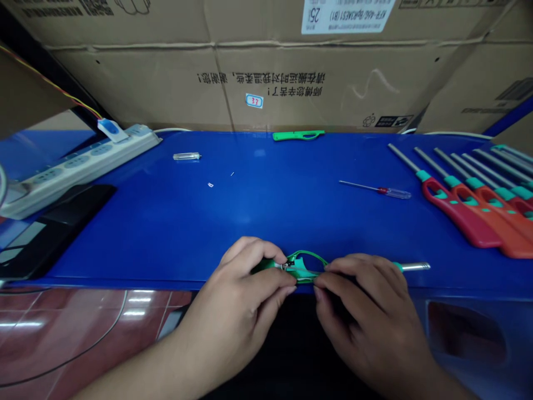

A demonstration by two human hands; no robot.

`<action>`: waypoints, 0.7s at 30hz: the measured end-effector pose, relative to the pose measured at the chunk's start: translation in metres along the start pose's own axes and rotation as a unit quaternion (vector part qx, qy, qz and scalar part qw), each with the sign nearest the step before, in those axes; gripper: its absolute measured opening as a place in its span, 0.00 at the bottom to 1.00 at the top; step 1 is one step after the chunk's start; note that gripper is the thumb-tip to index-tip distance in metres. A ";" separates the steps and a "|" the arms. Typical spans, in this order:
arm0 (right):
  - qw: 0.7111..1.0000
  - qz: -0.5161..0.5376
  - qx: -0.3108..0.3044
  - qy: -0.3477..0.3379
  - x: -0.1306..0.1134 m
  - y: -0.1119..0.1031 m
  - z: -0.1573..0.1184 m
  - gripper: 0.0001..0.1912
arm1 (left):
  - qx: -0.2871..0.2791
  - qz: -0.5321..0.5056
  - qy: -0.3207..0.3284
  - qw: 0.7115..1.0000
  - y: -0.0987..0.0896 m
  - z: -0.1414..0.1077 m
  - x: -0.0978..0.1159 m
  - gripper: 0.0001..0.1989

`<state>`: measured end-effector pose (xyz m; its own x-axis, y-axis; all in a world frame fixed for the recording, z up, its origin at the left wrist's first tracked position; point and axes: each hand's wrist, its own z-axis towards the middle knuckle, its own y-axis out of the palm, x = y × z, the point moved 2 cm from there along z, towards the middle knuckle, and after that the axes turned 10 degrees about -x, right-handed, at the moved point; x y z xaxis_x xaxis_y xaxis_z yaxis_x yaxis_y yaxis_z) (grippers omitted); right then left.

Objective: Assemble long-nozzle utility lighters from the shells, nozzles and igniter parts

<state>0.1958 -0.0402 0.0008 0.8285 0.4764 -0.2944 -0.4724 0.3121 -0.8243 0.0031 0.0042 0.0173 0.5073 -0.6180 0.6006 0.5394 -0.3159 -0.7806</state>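
Observation:
A green utility lighter (pixel 297 268) with its casing open lies across both my hands, just above the blue table's near edge. Its metal nozzle (pixel 414 266) points right. My left hand (pixel 245 289) is shut on the lighter's green body, with the fingertips pinching near its open middle. My right hand (pixel 360 303) grips the lighter's other side, close to the nozzle. The fingers hide much of the inside. A green lighter casing half (pixel 298 135) lies at the far edge of the blue table (pixel 266 222).
Several red utility lighters with green collars (pixel 462 208) lie in a row at the right. A small screwdriver (pixel 385 191), a clear tube (pixel 186 156) and tiny parts (pixel 210 184) lie on the table. A power strip (pixel 79 169) and a black tablet (pixel 54 225) sit left, against cardboard boxes (pixel 258 72).

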 end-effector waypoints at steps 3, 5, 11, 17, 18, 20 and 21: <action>1.000 -0.003 0.007 -0.005 0.000 0.000 0.000 0.04 | -0.001 0.000 -0.013 1.000 0.001 0.000 0.001 0.08; 1.000 -0.009 0.015 -0.013 0.000 -0.001 -0.001 0.05 | -0.004 0.000 -0.021 1.000 0.001 0.001 0.001 0.07; 0.998 -0.034 -0.007 -0.045 -0.005 -0.003 0.004 0.05 | -0.012 -0.004 -0.021 1.000 0.000 0.002 0.002 0.08; 0.995 -0.070 -0.044 -0.049 -0.011 -0.003 0.010 0.06 | -0.020 0.001 -0.024 1.000 0.002 0.001 0.001 0.07; 0.995 -0.072 -0.050 -0.053 -0.012 -0.003 0.010 0.07 | -0.021 0.001 -0.024 0.999 0.003 0.000 0.001 0.07; 0.994 -0.070 -0.056 -0.059 -0.012 -0.002 0.010 0.08 | -0.019 0.004 -0.023 1.000 0.004 0.000 0.001 0.07; 0.994 -0.068 -0.057 -0.058 -0.012 -0.001 0.010 0.09 | -0.019 0.006 -0.022 1.000 0.004 0.000 0.001 0.07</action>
<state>0.1834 -0.0387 0.0103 0.8391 0.5297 -0.1239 -0.3155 0.2884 -0.9040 0.0062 0.0024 0.0151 0.5425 -0.5900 0.5981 0.5080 -0.3367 -0.7929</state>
